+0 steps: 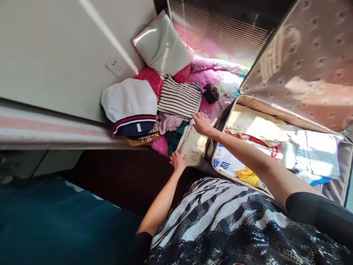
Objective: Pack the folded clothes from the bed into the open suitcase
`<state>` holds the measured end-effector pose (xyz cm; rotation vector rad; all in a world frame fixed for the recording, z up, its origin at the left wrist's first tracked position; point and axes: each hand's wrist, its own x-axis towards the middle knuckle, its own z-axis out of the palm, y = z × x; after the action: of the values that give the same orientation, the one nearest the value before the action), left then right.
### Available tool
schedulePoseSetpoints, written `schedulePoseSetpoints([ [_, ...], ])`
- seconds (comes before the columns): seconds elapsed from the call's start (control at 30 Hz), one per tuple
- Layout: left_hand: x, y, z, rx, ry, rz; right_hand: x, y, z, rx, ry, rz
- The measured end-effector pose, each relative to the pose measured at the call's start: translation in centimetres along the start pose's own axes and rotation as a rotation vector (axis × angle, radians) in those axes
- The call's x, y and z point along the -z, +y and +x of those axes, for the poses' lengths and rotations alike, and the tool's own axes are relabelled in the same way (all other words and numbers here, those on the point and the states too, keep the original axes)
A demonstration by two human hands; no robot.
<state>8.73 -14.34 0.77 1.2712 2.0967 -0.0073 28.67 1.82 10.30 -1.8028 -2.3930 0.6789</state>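
Note:
A cream folded garment (194,145) lies at the front of the clothes pile, beside the suitcase. My left hand (178,161) is at its lower left corner, fingers apart. Across its top edge reaches my right hand (202,124), with fingers stretched out near a black-and-white striped garment (180,95). Neither hand visibly grips anything. Left of the cream piece are a dark green cloth (174,138) and a pale pink cloth (169,122). A white garment with a navy, red-striped band (131,101) rests at the pile's left end.
The open suitcase (289,123) on the right holds folded clothes, its lid (300,62) leaning back. Behind the pile are a pale cushion (164,46), pink bedding (209,71) and window blinds (220,25). A wall with a socket (114,64) stands left; a teal cover (60,221) lies lower left.

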Motion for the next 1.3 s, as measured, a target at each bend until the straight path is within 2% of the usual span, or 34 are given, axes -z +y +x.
schedulePoseSetpoints([
  [0.07, 1.1, 0.9, -0.7, -0.090, 0.053, -0.022, 0.7, 0.9, -3.5, -0.032, 0.032, 0.042],
  [0.13, 2.2, 2.2, -1.6, -0.225, 0.110, -0.078, 1.1, 2.9, -8.2, -0.089, 0.091, 0.162],
  [0.23, 3.3, 5.2, -3.6, -0.477, 0.166, -0.180, 1.6, 8.1, -16.7, -0.248, 0.210, 0.319],
  [0.3, 3.4, 7.7, -5.3, -0.639, 0.132, -0.236, 1.8, 12.6, -22.6, -0.415, 0.296, 0.360],
  [0.4, 2.0, 11.6, -7.9, -0.832, -0.066, -0.273, 1.6, 18.7, -31.2, -0.797, 0.496, 0.415],
  [0.47, 0.1, 13.7, -9.5, -0.874, -0.240, -0.257, 1.4, 21.5, -36.6, -0.955, 0.559, 0.413],
  [0.6, -4.4, 16.4, -12.1, -0.828, -0.544, -0.168, 0.7, 23.4, -45.9, -1.100, 0.598, 0.416],
  [0.7, -7.8, 17.9, -13.9, -0.844, -0.744, -0.089, -0.1, 24.0, -50.9, -1.151, 0.659, 0.396],
  [0.77, -10.0, 19.2, -15.1, -0.894, -0.791, -0.038, -0.9, 24.8, -53.3, -1.154, 0.669, 0.376],
  [0.83, -12.3, 21.0, -16.2, -1.013, -0.763, 0.004, -2.0, 25.9, -54.8, -1.162, 0.627, 0.344],
  [0.97, -16.9, 25.5, -18.3, -1.302, -0.682, 0.125, -4.1, 27.8, -56.1, -1.204, 0.490, 0.290],
  [1.07, -19.6, 28.0, -19.8, -1.393, -0.623, 0.252, -5.1, 28.6, -56.6, -1.189, 0.464, 0.280],
  [1.17, -20.9, 28.8, -21.0, -1.393, -0.555, 0.341, -4.1, 29.7, -56.7, -1.178, 0.543, 0.268],
  [1.23, -21.1, 28.7, -21.5, -1.375, -0.531, 0.375, -2.1, 30.8, -56.1, -1.160, 0.595, 0.253],
  [1.3, -21.2, 28.5, -21.9, -1.353, -0.516, 0.387, 0.4, 31.9, -55.0, -1.081, 0.571, 0.234],
])
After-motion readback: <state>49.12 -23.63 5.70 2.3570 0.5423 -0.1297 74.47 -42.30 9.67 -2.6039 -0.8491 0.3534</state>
